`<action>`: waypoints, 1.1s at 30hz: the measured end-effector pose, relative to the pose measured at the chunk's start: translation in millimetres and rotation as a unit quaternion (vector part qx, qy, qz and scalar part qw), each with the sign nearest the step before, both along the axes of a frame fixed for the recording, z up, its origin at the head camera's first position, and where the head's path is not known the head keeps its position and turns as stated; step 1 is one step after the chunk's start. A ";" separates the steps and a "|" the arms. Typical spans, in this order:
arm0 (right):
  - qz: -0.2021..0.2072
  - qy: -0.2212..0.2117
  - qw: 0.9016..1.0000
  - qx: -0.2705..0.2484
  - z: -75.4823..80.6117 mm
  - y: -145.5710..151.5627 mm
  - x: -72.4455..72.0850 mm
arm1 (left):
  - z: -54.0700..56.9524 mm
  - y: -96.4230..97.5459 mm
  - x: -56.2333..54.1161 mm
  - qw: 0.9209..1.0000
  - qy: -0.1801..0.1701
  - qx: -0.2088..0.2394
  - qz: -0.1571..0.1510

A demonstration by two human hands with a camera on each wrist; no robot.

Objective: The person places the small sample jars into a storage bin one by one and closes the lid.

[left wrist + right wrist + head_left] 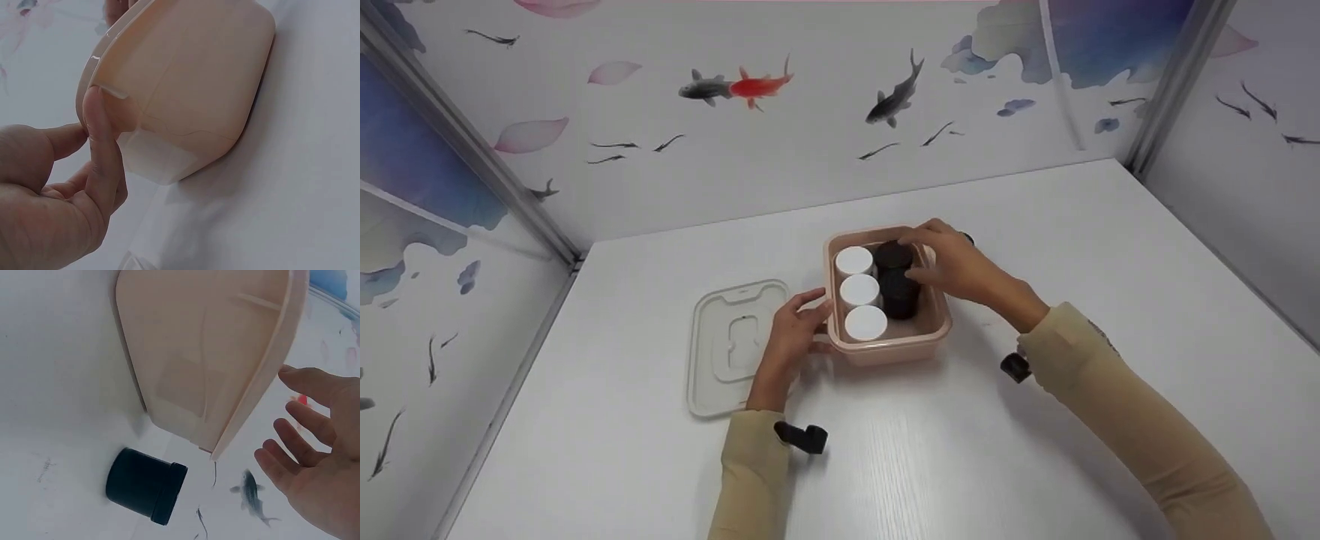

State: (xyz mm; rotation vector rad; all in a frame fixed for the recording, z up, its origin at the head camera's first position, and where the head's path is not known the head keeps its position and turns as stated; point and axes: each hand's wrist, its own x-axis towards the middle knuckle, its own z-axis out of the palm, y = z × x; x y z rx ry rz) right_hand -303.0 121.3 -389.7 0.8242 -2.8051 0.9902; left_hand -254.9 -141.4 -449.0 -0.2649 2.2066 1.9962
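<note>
A pink plastic bin (896, 352) stands on the table. Inside are a column of three white-topped jars (859, 290) and, to their right, black jars (898, 300) at the far end. My left hand (797, 326) pinches the bin's left rim, thumb and finger meeting at the edge in the left wrist view. Over the right rim reaches my right hand (960, 262), its fingertips above the black jars. The right wrist view shows those fingers spread apart, holding nothing. Another black jar (146, 486) stands upright on the table outside the bin, mostly hidden behind the right hand in the head view.
To the left of the bin a pale lid (705, 352) lies flat on the white table (900, 457). Panels printed with fish (757, 86) rise along the back and both sides. A black strap mount (802, 436) sits at the left cuff.
</note>
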 end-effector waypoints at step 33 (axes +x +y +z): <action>-0.181 -0.133 0.936 -0.270 -73.4 61.0 -41.4 | -0.5 -0.2 -0.5 1.000 0.004 0.005 0.002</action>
